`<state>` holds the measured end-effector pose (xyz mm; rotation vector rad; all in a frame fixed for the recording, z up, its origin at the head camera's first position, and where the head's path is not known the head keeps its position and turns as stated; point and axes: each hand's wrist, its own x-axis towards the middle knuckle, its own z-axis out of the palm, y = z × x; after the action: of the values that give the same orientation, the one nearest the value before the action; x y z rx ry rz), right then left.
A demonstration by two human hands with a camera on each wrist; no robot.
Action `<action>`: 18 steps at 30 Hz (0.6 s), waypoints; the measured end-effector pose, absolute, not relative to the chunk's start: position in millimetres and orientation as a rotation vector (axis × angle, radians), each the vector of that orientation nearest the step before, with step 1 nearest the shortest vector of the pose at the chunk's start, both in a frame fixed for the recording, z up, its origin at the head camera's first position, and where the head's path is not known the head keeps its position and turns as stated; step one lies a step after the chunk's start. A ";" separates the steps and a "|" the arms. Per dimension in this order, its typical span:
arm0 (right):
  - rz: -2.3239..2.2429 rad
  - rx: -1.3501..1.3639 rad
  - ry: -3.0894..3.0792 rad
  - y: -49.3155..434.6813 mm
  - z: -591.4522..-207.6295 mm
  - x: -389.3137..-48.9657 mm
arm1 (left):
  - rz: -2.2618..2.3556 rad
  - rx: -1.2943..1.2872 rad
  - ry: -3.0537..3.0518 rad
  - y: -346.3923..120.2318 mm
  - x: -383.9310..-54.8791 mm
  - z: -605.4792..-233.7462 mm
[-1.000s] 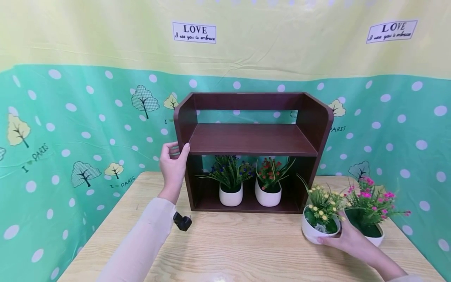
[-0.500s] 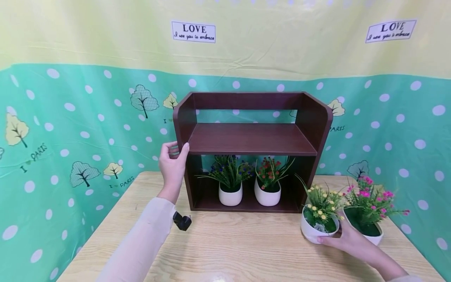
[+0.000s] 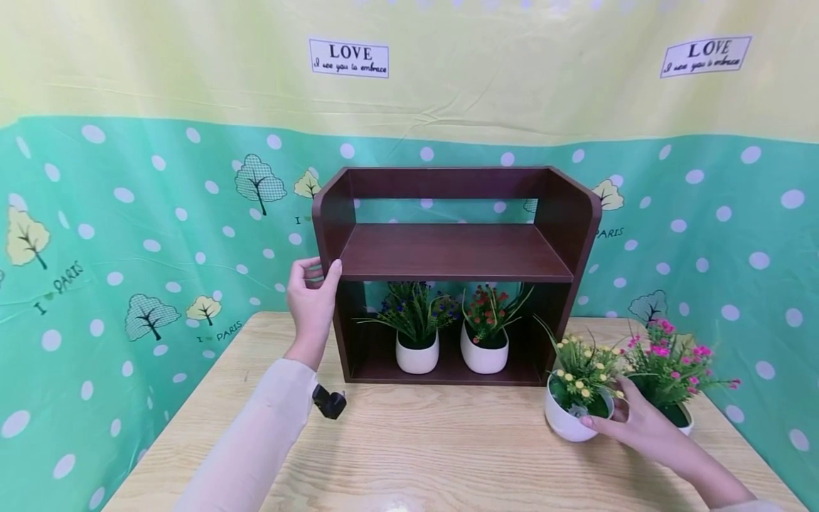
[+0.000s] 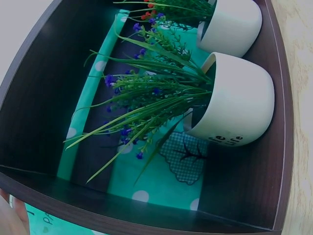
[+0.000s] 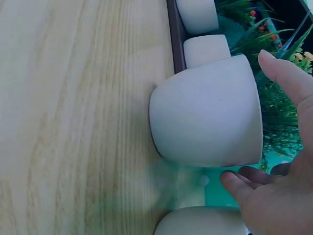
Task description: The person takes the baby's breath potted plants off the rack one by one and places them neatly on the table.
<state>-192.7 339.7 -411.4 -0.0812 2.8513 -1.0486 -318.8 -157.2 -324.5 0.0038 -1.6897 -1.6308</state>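
My left hand [image 3: 311, 306] grips the left side panel of the dark brown wooden shelf [image 3: 456, 250], its thumb on the front edge and fingers behind. At the right, my right hand [image 3: 646, 424] is around the near side of a white pot with yellow flowers [image 3: 571, 419]. In the right wrist view its thumb and fingers stand apart from the white pot wall [image 5: 205, 115]. A pot with blue-purple flowers [image 3: 417, 354] and another with red flowers [image 3: 484, 353] stand upright in the lower compartment. Behind my right hand is a pot with pink flowers [image 3: 681, 366], partly hidden.
Everything stands on a light wooden table [image 3: 409, 448]. A green and yellow patterned cloth [image 3: 160, 235] hangs behind and at both sides. The black wrist camera [image 3: 329, 402] sits at my left wrist.
My right hand has loosened from the yellow-flowered pot, its thumb and fingers coming away from the wall. The pot stays nearly in place. My left hand keeps its grip on the shelf.
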 end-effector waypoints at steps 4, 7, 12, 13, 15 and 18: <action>-1.105 -0.111 2.855 339.3 -407.3 -190.4 | -1.626 0.001 -1.682 -156.8 -319.1 -324.3; -1.139 -0.124 2.858 339.3 -404.3 -189.3 | -1.624 0.002 -1.682 -156.5 -319.2 -324.3; -1.117 -0.170 2.912 339.6 -397.0 -189.3 | -1.630 0.003 -1.682 -157.0 -319.3 -324.5; -1.113 -0.175 2.919 339.8 -395.3 -189.2 | -1.631 0.002 -1.680 -157.1 -319.6 -324.6; -1.131 -0.194 2.928 340.4 -392.4 -189.1 | -1.632 0.002 -1.677 -157.1 -319.8 -324.5; -1.186 -0.241 2.937 341.6 -388.3 -188.7 | -1.633 0.005 -1.682 -157.2 -319.8 -324.8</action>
<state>-188.7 341.6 -388.3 -0.2415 2.9367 -1.1864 -319.8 -157.2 -324.8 0.0046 -1.6823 -1.6328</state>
